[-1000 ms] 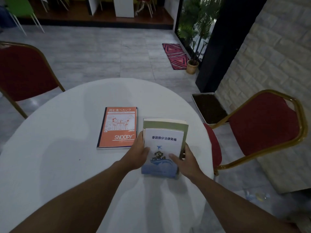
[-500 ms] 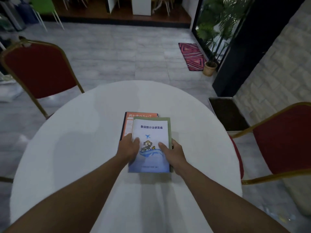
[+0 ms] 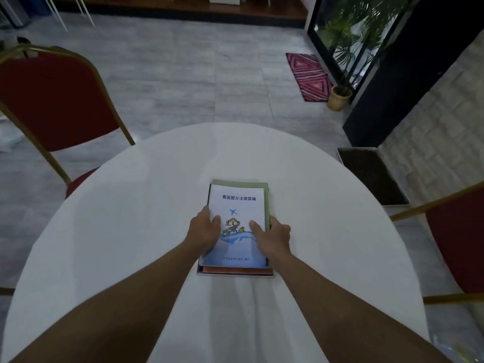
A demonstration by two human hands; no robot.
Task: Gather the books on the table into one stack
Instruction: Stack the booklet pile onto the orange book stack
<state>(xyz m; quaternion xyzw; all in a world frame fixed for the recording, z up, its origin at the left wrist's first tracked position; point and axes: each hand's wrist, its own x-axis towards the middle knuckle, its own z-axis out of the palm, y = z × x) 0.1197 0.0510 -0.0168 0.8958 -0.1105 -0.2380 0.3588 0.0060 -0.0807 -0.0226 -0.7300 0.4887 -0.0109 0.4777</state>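
Note:
A white booklet (image 3: 239, 203) with blue Chinese characters and a plane drawing lies on top of a stack in the middle of the round white table (image 3: 131, 218). Under it a green book (image 3: 266, 203) shows along the far and right edges. At the bottom, an orange notebook (image 3: 235, 270) peeks out at the near edge. My left hand (image 3: 203, 230) grips the stack's left side, thumb on the cover. My right hand (image 3: 273, 237) grips the right side, thumb resting on the booklet.
A red chair with a gold frame (image 3: 47, 100) stands at the table's far left, another red chair (image 3: 455, 231) at the right. On the floor beyond are a dark tray (image 3: 372, 174), a potted plant (image 3: 339, 96) and a patterned mat (image 3: 309, 74).
Both hands carried the white booklet and green book leftwards and set them onto the orange notebook, which is now almost wholly covered. The view shifted so the stack sits at centre.

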